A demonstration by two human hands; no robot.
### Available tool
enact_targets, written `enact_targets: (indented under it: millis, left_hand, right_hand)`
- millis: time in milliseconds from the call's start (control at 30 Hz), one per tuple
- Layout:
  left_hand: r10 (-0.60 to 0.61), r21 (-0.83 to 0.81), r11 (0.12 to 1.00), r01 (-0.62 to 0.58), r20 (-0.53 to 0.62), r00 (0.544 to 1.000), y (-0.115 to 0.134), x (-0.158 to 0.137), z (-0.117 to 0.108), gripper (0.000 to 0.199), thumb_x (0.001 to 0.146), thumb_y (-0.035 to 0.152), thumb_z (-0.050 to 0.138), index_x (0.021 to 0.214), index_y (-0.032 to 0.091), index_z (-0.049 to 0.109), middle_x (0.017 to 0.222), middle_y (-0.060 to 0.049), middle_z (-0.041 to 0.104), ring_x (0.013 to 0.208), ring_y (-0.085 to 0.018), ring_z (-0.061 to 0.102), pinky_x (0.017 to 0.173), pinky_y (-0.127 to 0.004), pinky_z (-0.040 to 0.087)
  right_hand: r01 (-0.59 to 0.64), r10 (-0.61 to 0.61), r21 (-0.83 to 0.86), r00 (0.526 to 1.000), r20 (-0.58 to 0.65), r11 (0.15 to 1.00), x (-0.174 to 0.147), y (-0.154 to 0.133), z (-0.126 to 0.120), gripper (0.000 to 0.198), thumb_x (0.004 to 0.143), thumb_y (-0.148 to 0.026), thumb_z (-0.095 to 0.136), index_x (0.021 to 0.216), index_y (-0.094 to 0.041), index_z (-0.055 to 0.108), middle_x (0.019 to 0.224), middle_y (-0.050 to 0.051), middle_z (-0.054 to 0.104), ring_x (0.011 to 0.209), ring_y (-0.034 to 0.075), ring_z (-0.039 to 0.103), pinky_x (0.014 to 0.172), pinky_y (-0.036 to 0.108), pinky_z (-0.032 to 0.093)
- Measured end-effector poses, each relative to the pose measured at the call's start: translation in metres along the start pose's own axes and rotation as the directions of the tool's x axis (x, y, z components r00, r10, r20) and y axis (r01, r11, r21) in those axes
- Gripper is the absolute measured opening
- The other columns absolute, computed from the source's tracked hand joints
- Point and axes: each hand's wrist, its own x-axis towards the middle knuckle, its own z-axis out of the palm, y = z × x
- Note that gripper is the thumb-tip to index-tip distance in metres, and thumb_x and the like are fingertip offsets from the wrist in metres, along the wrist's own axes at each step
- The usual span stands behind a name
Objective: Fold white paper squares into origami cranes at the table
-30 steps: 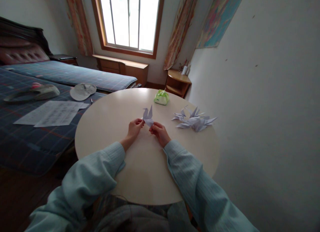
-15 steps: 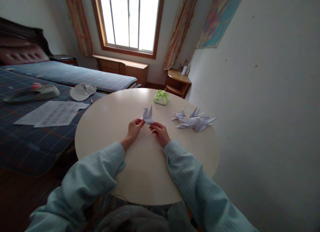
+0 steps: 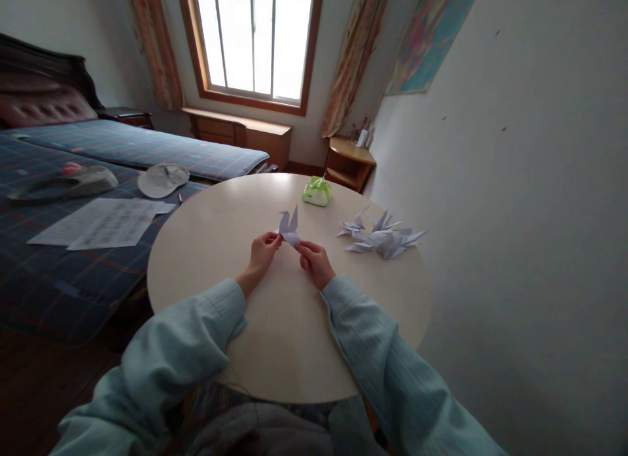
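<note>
A: What could go wrong for us here?

B: A tear or a skewed fold, we judge, if our left hand (image 3: 262,252) and right hand (image 3: 316,262) pull unevenly on the folded paper bird (image 3: 289,229); squeezing hard could crush its body.

A: Where does it sit in our grip?

B: Between our hands, over the bench (image 3: 287,325): left fingertips pinch its lower left, right fingertips its lower right edge, both narrow on the paper. Its two points rise free of our fingers. The heap of folded paper (image 3: 385,239) lies well apart, to our right.
</note>
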Motion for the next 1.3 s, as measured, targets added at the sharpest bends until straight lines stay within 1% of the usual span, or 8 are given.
enact_targets:
  millis: [100,167,267,367,567,800,1067,1300]
  left_hand:
    - [0.005,0.003,1.0,-0.005,-0.001,1.0,0.0007,-0.0002,-0.0002,0.037,0.06,0.049,0.06,0.066,0.013,0.059,0.057,-0.002,0.058,0.055,-0.013,0.054,0.053,-0.024,0.041]
    - [0.007,0.005,1.0,-0.007,-0.002,1.0,0.0017,-0.0006,-0.0003,0.036,0.06,0.049,0.06,0.065,0.013,0.059,0.057,-0.002,0.057,0.054,-0.013,0.053,0.053,-0.024,0.041]
    - [0.012,0.015,1.0,-0.012,-0.005,1.0,0.0031,-0.0012,-0.0003,0.035,0.06,0.049,0.06,0.064,0.014,0.059,0.056,-0.002,0.057,0.054,-0.013,0.053,0.053,-0.024,0.041]
    - [0.016,0.028,0.999,-0.015,-0.005,1.0,0.0036,-0.0012,0.0,0.035,0.06,0.048,0.06,0.064,0.014,0.059,0.055,-0.001,0.057,0.054,-0.013,0.053,0.053,-0.024,0.041]
    - [0.03,0.034,0.999,-0.03,0.0,1.0,0.0013,-0.0005,0.0009,0.032,0.061,0.045,0.06,0.064,0.014,0.06,0.056,-0.002,0.058,0.056,-0.013,0.054,0.054,-0.024,0.041]
    - [0.058,-0.012,0.998,-0.057,0.012,0.998,0.0,-0.0006,0.002,0.026,0.062,0.039,0.06,0.067,0.013,0.06,0.062,-0.003,0.061,0.059,-0.013,0.055,0.057,-0.024,0.042]
    - [0.077,0.014,0.997,-0.077,-0.01,0.997,0.0054,-0.0019,0.0004,0.018,0.059,0.028,0.061,0.07,0.014,0.061,0.069,-0.004,0.064,0.065,-0.014,0.058,0.06,-0.026,0.045]
    - [0.085,0.007,0.996,-0.085,-0.021,0.996,0.0045,-0.0027,0.0009,0.014,0.059,0.022,0.059,0.071,0.015,0.061,0.07,-0.003,0.064,0.067,-0.014,0.059,0.063,-0.026,0.046]
  right_hand:
    - [-0.007,0.007,-0.002,1.0,0.012,1.0,-0.0006,-0.0005,0.0003,0.022,0.058,-0.03,0.064,0.074,-0.014,0.062,0.028,-0.011,0.035,0.026,0.003,0.026,0.031,0.018,0.017]
    - [-0.029,0.029,0.009,0.999,0.018,1.0,-0.0013,-0.0013,0.0001,0.022,0.058,-0.03,0.064,0.074,-0.014,0.062,0.033,-0.007,0.047,0.03,0.005,0.038,0.033,0.018,0.027]
    - [-0.078,0.076,0.041,0.997,0.032,0.996,-0.003,-0.0036,0.0,0.021,0.059,-0.029,0.065,0.074,-0.015,0.062,0.055,0.0,0.064,0.046,0.009,0.056,0.047,0.02,0.043]
    - [-0.081,0.078,0.062,0.996,0.049,0.995,-0.0039,-0.0055,0.0001,0.018,0.062,-0.029,0.063,0.075,-0.016,0.062,0.069,0.003,0.068,0.059,0.012,0.062,0.057,0.022,0.047]
    - [-0.101,0.1,0.104,0.995,0.018,0.989,-0.0008,-0.0036,-0.0005,0.031,0.075,-0.043,0.05,0.069,-0.014,0.058,0.069,0.007,0.068,0.062,0.014,0.064,0.056,0.023,0.048]
    - [-0.142,0.138,0.142,0.99,0.041,0.98,0.0,-0.0015,-0.0014,0.024,0.076,-0.036,0.052,0.074,-0.014,0.061,0.067,0.005,0.068,0.062,0.012,0.064,0.059,0.021,0.049]
    - [-0.19,0.171,0.145,0.977,0.129,0.971,-0.0012,-0.001,-0.0032,0.01,0.069,-0.023,0.061,0.075,-0.015,0.061,0.071,0.004,0.068,0.067,0.012,0.064,0.065,0.022,0.05]
    - [-0.188,0.168,0.107,0.971,0.17,0.976,0.0006,0.0018,-0.0042,0.018,0.061,-0.02,0.068,0.076,-0.015,0.061,0.07,0.004,0.067,0.064,0.012,0.063,0.062,0.022,0.051]
